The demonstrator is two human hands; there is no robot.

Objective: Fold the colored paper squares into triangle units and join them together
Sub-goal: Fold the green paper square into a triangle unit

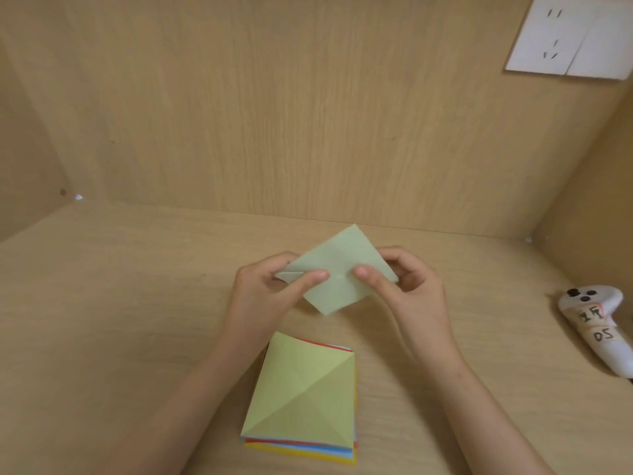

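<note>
A pale green paper square (337, 269) is held above the wooden desk, turned like a diamond, its left corner folded in. My left hand (274, 289) pinches its left side with the thumb on top. My right hand (404, 286) pinches its right side, thumb near the paper's middle. Nearer to me on the desk lies a stack of colored paper squares (305, 395); its top sheet is light yellow-green with diagonal creases, and red, blue, white and yellow edges show beneath.
A white handheld controller (597, 329) with black buttons and handwritten labels lies at the desk's right edge. Wooden walls enclose the desk at the back and sides. A white wall socket (568, 36) sits high on the right.
</note>
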